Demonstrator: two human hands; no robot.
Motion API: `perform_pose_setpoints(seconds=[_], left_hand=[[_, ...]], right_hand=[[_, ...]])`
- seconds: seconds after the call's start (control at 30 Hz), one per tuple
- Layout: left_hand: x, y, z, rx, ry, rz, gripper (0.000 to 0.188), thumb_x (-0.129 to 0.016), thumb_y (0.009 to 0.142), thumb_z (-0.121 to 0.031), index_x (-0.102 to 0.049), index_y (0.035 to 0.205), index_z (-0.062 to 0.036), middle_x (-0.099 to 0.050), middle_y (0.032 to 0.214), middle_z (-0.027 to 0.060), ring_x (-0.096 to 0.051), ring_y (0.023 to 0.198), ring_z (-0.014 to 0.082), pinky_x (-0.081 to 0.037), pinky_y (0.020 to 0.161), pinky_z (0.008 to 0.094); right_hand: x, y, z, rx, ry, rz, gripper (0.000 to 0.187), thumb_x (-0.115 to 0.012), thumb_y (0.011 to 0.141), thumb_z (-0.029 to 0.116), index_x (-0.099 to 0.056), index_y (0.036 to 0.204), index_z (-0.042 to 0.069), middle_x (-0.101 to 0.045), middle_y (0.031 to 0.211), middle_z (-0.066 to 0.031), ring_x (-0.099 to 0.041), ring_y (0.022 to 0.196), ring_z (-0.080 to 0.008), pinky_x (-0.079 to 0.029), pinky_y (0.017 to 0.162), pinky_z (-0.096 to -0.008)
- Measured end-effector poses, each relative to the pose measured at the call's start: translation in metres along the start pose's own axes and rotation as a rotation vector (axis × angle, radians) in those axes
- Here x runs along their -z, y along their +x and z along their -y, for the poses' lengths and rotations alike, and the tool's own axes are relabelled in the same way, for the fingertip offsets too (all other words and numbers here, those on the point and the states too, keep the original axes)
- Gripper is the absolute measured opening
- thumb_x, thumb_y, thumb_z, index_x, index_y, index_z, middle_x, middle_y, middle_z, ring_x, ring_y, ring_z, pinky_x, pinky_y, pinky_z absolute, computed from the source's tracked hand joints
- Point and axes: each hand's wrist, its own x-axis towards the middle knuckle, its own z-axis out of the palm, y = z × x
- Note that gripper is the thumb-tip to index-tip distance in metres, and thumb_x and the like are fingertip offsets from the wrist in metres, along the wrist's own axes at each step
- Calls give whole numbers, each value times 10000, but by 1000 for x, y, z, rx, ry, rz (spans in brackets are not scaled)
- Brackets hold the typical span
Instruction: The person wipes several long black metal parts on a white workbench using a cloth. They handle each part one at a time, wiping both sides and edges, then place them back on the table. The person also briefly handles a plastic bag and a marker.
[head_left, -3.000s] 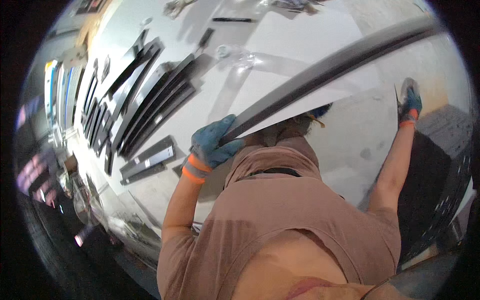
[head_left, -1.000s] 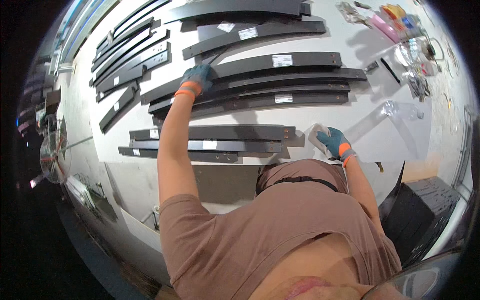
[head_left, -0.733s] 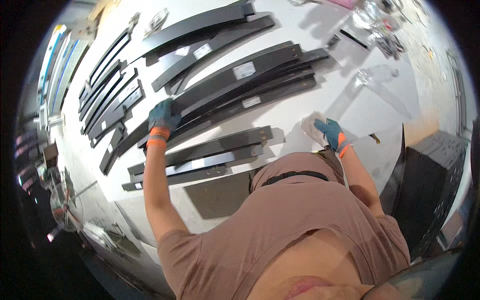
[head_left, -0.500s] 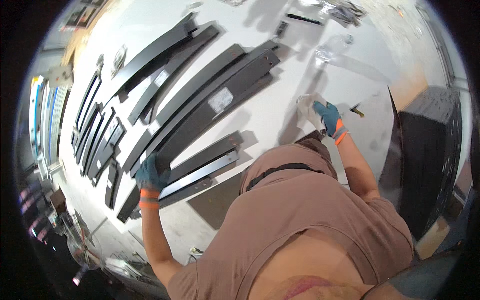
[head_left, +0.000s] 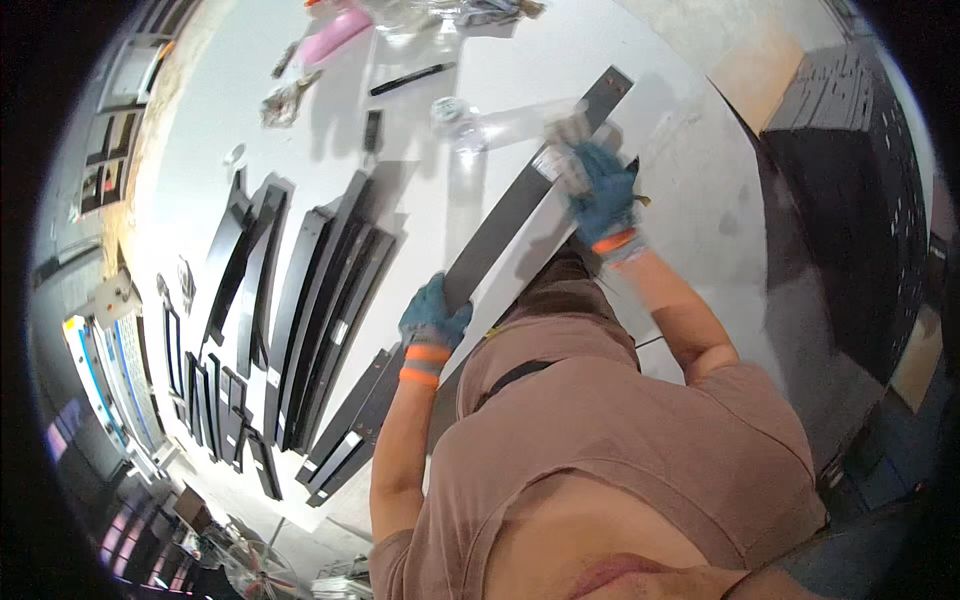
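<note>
A long, dark flat bar [head_left: 510,215] slants across the white table in front of me. My left hand [head_left: 436,315], in a blue-grey glove with an orange cuff, is closed around its near end. Higher up the bar, my right hand [head_left: 602,195], gloved alike, grips a whitish crumpled rag [head_left: 570,135] against the surface, beside a pale label. Motion blurs the right fingers somewhat. The bar's far tip with small holes extends past the rag. Just left of the bar is a clear plastic bottle [head_left: 455,112].
Several dark bars [head_left: 330,270] lie in groups on the table [head_left: 420,215] to the left. Farther back are a black pen-like stick [head_left: 412,79], a pink object [head_left: 335,37] and a crumpled cloth [head_left: 288,100]. A tall stack of dark panels [head_left: 840,180] stands at right.
My left hand has moved right from the group of bars, and a bar now lies before me in its grip. The right hand with the rag has come left onto it. The view has turned.
</note>
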Motion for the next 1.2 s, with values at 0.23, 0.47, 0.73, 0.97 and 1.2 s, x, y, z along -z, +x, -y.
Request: perform_pose_setpoints(seconds=[0.23,0.47,0.73,0.97,1.2], left_hand=[[-43,57,-37,61,86,258,774,-719,785,-471,-466,1416,-101,-620,1246,170,-636,1091,369,-528,910,466],[-66,65,-44,25,57,190,756,-741,776,-437,-486,1403,-100,-587,1300,176,-617,1126,376,-523,931,465],[-40,82,-70,155,6,177,697,-767,779,-431,-547,1348,-94,-552,1300,217,-622,1097,387,-520,931,457],[-33,115,-73,103,51,194,737,-780,749,-412,-524,1378,-124,-571,1209,193,-619,1057,366,-514,938,436],[-33,109,-97,1,-36,161,730,-772,806,-383,-499,1389,-39,-562,1320,188,-617,1119,319,-512,940,410]], right_hand=[[-73,-39,18,54,219,385,359,-614,858,255,-667,1198,156,-644,1264,-86,-613,1141,-278,-498,970,-435],[-60,20,-282,-350,46,-20,256,-575,895,194,-708,1113,171,-703,1118,-126,-662,1028,-354,-537,875,-424],[-31,28,-247,-9,-213,108,307,-652,865,165,-677,1169,129,-673,1202,-140,-640,1097,-335,-510,950,-418],[-57,6,-411,-342,-318,-81,388,-540,950,350,-667,1179,63,-714,1062,-180,-669,951,-406,-544,866,-451],[-7,39,-243,-224,214,-52,292,-603,886,159,-682,1156,83,-684,1140,-171,-649,1003,-364,-527,848,-420]])
